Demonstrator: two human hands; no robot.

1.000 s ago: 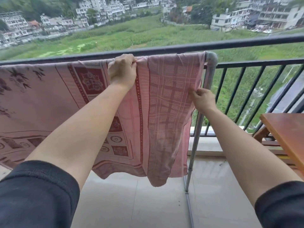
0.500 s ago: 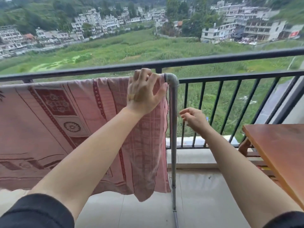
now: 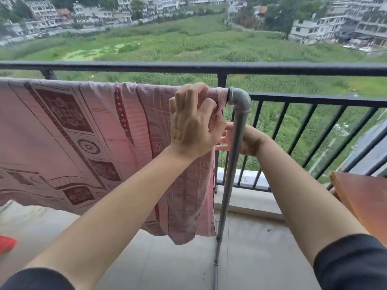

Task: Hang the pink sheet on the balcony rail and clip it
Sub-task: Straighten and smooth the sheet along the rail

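The pink sheet is hanging over a grey pipe that is running across the middle of the frame, draping from the left edge almost to the elbow joint right of centre; its lowest corner is dangling near the floor beside the pipe's upright leg. The left hand is gripping the sheet at the top of the pipe, just left of the elbow, with fingers curling over the cloth. The right hand is reaching in just behind the upright leg at the sheet's right edge; it is partly hidden, so whether it is holding anything cannot be told. Behind the pipe a black railing is spanning the frame. A wooden table is showing at the right edge, and a red object is lying at the lower left.
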